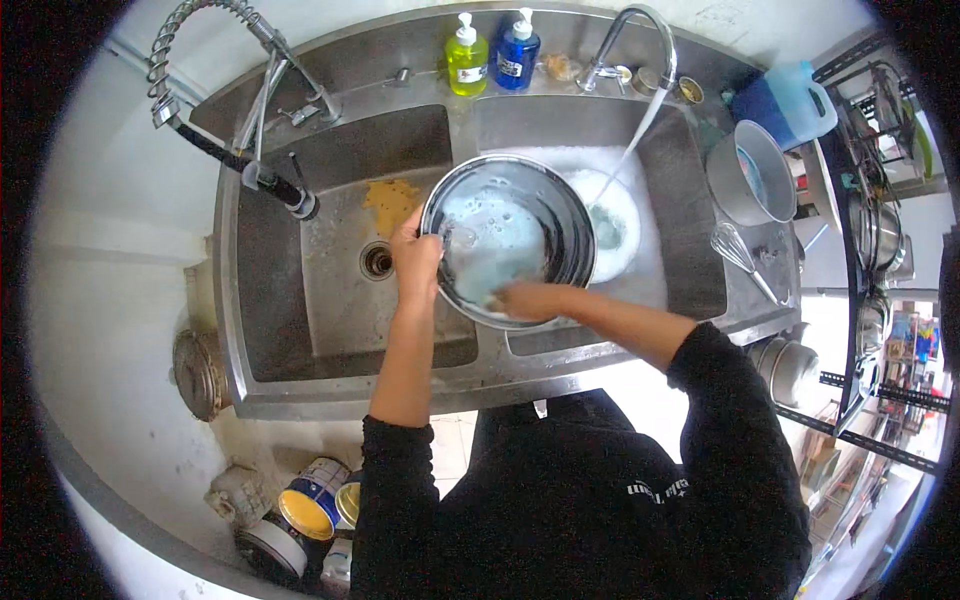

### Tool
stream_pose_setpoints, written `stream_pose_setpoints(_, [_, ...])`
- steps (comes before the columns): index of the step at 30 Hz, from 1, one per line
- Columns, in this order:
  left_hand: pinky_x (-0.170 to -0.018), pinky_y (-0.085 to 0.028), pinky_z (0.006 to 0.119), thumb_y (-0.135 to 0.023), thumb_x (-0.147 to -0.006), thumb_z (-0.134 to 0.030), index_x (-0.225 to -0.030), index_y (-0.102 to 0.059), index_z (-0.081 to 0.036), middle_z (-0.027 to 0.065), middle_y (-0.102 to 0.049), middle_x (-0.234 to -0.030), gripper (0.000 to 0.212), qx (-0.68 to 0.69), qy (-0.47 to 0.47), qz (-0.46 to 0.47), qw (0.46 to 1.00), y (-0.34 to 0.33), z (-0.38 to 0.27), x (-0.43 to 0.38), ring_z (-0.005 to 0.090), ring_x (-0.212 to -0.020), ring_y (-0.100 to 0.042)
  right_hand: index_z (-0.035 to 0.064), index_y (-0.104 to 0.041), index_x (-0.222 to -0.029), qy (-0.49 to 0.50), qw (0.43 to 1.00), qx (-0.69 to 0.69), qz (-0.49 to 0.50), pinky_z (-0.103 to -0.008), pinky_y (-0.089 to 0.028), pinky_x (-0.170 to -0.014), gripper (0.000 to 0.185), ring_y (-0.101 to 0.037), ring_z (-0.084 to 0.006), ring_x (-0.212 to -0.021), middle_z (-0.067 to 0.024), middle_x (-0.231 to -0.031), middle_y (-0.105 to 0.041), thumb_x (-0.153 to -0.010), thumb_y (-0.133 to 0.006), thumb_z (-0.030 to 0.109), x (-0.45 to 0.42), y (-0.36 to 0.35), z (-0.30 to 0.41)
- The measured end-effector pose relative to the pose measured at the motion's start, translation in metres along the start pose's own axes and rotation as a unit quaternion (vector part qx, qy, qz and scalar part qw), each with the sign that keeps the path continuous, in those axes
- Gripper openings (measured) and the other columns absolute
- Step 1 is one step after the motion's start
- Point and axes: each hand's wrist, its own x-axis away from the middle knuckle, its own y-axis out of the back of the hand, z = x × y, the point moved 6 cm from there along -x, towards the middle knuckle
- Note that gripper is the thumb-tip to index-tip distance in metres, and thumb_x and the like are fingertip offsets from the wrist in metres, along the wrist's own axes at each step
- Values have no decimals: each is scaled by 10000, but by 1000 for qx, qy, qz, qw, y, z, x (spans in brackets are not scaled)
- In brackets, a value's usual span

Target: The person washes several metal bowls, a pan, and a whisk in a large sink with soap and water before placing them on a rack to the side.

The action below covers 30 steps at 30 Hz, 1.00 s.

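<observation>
A round metal bowl (pixel 566 240) is tilted over the divider between two sink basins, with soapy water and bubbles inside. My left hand (pixel 416 255) grips its left rim, thumb on the edge. Inside the bowl, near its lower wall, my right hand (pixel 525 301) is blurred by motion. Something pale shows at its fingertips, too blurred to name. Behind the bowl, the right basin (pixel 686 217) holds white suds and a partly hidden round foamy vessel (pixel 619 225). Water runs into it from a curved chrome faucet (pixel 667 45).
The left basin (pixel 345 300) has a brown-yellow spill (pixel 390 204) near its drain (pixel 377 260). A spring spray faucet (pixel 277 184) overhangs it. Yellow-green (pixel 466 64) and blue (pixel 517 56) pump bottles stand behind. On the right are a metal pot (pixel 750 176), a whisk (pixel 742 259) and a jug (pixel 787 105).
</observation>
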Motion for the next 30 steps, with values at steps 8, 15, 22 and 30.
stream_pose_setpoints(8, [-532,-440,217,-343,-492,111,-986,-578,26,64,-596,-798,553,-4,66,90,994,-41,12,-9,135,-599,-555,58,-569,-887,-59,880,323,-343,-408,-437,-657,203,-551,-261,-761,-132,-840,-555,-730,-516,174,102,142,-89])
stream_pose_setpoints(15, [-526,-436,223,-320,-526,139,-972,-597,8,60,-598,-806,541,82,80,45,992,-143,77,-32,147,-627,-560,102,-575,-903,-347,745,347,-452,-397,-438,-646,215,-540,-293,-753,-99,-847,-550,-713,-555,200,273,237,-271])
stream_pose_setpoints(22, [-528,-423,221,-360,-548,121,-1014,-583,-9,37,-589,-770,533,37,25,-50,998,-197,133,-58,118,-602,-536,67,-600,-879,-101,972,-35,-207,-398,-421,-750,188,-538,-329,-875,-177,-990,-548,-754,-527,188,112,164,-232])
stream_pose_setpoints(30, [-487,-361,206,-362,-549,105,-1005,-595,-15,11,-573,-768,526,14,17,-33,999,-246,123,-52,80,-552,-466,25,-582,-966,-35,993,75,-86,-377,-434,-759,313,-549,-287,-919,-124,-912,-605,-739,-539,236,-41,11,-337])
